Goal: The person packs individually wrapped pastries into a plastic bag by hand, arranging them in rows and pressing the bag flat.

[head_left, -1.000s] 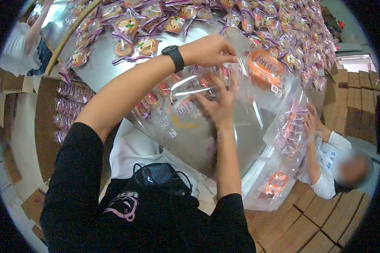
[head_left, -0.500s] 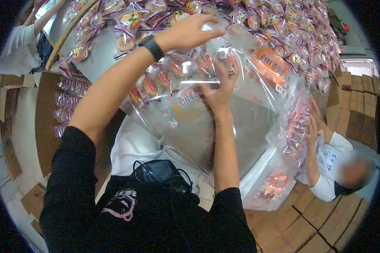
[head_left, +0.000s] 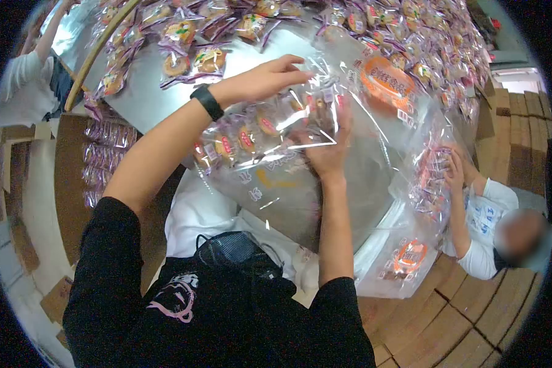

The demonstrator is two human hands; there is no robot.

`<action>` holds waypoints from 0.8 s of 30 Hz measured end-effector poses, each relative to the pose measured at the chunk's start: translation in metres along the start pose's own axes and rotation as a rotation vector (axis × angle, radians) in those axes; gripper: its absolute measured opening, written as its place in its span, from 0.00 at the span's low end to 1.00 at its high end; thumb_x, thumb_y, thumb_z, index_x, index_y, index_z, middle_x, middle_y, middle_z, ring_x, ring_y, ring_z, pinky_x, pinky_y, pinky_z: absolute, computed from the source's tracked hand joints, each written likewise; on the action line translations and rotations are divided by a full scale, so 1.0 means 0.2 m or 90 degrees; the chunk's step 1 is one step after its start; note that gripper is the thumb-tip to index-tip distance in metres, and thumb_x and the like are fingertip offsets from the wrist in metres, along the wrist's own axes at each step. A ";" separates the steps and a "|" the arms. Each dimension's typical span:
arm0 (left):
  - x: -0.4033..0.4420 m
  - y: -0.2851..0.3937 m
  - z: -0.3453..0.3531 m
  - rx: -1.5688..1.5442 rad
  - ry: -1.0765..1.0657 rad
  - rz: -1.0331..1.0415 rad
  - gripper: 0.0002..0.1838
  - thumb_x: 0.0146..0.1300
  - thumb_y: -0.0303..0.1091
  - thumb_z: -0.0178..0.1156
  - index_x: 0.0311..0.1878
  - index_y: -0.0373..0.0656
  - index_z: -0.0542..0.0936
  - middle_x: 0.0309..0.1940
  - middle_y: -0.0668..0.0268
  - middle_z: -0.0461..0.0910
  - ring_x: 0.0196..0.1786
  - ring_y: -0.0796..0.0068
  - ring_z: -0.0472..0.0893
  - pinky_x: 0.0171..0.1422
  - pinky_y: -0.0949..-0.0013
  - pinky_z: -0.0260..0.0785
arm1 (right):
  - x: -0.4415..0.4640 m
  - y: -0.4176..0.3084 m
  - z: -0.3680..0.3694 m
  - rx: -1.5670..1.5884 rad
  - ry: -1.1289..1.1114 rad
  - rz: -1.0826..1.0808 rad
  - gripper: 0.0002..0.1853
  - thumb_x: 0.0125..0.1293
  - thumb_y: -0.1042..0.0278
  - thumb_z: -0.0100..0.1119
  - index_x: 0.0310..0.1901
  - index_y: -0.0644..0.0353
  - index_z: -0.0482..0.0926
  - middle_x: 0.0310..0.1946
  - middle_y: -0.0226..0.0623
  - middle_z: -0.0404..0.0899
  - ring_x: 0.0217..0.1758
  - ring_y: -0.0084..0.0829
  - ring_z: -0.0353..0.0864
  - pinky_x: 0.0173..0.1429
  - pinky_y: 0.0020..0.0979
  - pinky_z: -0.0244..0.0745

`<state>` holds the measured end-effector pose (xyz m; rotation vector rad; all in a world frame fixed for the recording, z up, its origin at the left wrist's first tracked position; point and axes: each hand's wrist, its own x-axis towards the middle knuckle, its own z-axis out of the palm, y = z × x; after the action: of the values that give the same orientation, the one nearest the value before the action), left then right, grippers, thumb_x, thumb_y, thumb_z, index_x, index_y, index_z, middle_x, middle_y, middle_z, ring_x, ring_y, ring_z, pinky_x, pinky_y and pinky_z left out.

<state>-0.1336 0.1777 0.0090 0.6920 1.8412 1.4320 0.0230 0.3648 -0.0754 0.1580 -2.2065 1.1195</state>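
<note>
Spanning packets [head_left: 246,140], perhaps to steady their row, the right hand [head_left: 329,156] has a grip I cannot judge; the left hand [head_left: 265,81] is unclenched.

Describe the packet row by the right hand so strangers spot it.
Start at the pale table strewn with loose packets. Come nearer, to the clear plastic by the right hand. The packet row there, unlike the loose ones, lies aligned beneath it, red labels showing.

from afar i see a clear bag [head_left: 383,119] bearing an orange oval [head_left: 386,84], purple-edged packets [head_left: 211,61], and a black shirt [head_left: 239,325] printed pink.
</note>
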 end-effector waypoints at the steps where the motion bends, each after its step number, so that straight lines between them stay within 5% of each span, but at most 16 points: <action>1: 0.02 -0.05 0.00 0.023 0.068 0.044 0.39 0.78 0.57 0.57 0.80 0.41 0.62 0.66 0.61 0.79 0.55 0.77 0.76 0.47 0.72 0.69 | 0.02 -0.04 0.00 0.010 -0.010 0.021 0.58 0.52 0.66 0.83 0.80 0.51 0.54 0.79 0.55 0.59 0.81 0.56 0.61 0.79 0.52 0.65; 3: 0.02 -0.06 -0.03 0.015 0.046 -0.012 0.38 0.77 0.55 0.59 0.81 0.43 0.63 0.66 0.61 0.79 0.61 0.74 0.77 0.58 0.70 0.72 | 0.05 -0.12 -0.02 0.037 -0.033 0.064 0.59 0.54 0.68 0.81 0.82 0.54 0.49 0.79 0.55 0.59 0.81 0.54 0.61 0.80 0.50 0.64; 7: 0.00 -0.01 -0.01 0.030 0.019 0.017 0.37 0.76 0.54 0.61 0.80 0.45 0.65 0.66 0.60 0.78 0.64 0.73 0.77 0.64 0.68 0.70 | 0.05 -0.06 -0.03 0.194 -0.019 0.238 0.41 0.63 0.72 0.70 0.77 0.61 0.63 0.79 0.52 0.57 0.81 0.49 0.62 0.77 0.43 0.68; 8: 0.00 0.02 -0.02 0.026 -0.012 -0.008 0.37 0.76 0.53 0.62 0.80 0.46 0.65 0.67 0.60 0.78 0.64 0.73 0.77 0.65 0.68 0.70 | 0.07 -0.03 -0.02 0.299 0.026 0.320 0.32 0.69 0.75 0.67 0.74 0.63 0.70 0.74 0.49 0.65 0.76 0.40 0.68 0.73 0.40 0.71; 11: 0.04 0.01 -0.03 0.027 -0.038 0.009 0.37 0.75 0.53 0.63 0.79 0.45 0.66 0.68 0.59 0.76 0.66 0.72 0.76 0.66 0.68 0.70 | 0.17 -0.11 -0.05 -0.075 0.031 0.151 0.23 0.71 0.74 0.66 0.67 0.61 0.78 0.66 0.45 0.73 0.66 0.37 0.76 0.65 0.35 0.76; 12: 0.03 0.00 -0.02 0.031 -0.038 0.021 0.37 0.75 0.53 0.63 0.79 0.45 0.66 0.69 0.58 0.75 0.67 0.71 0.76 0.67 0.68 0.70 | 0.18 -0.12 -0.02 -0.064 0.064 0.144 0.20 0.71 0.71 0.68 0.63 0.59 0.82 0.54 0.42 0.80 0.57 0.36 0.82 0.59 0.32 0.78; 18: 0.07 -0.04 -0.06 0.095 0.089 0.069 0.44 0.74 0.58 0.62 0.81 0.39 0.59 0.75 0.52 0.68 0.75 0.62 0.70 0.77 0.60 0.64 | 0.13 -0.07 0.02 0.013 0.102 0.239 0.22 0.69 0.71 0.70 0.63 0.62 0.81 0.44 0.44 0.83 0.48 0.36 0.85 0.54 0.35 0.80; 24: 0.10 -0.05 -0.07 0.041 0.011 -0.019 0.46 0.76 0.62 0.54 0.83 0.39 0.56 0.76 0.50 0.66 0.78 0.61 0.67 0.80 0.59 0.59 | 0.25 -0.13 0.02 -0.116 0.022 0.218 0.25 0.67 0.70 0.70 0.64 0.69 0.77 0.53 0.46 0.83 0.45 0.34 0.84 0.52 0.34 0.79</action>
<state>-0.1557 0.1818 -0.0034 0.6830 1.9098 1.3697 -0.0078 0.3542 -0.0296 -0.3267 -2.3471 1.0778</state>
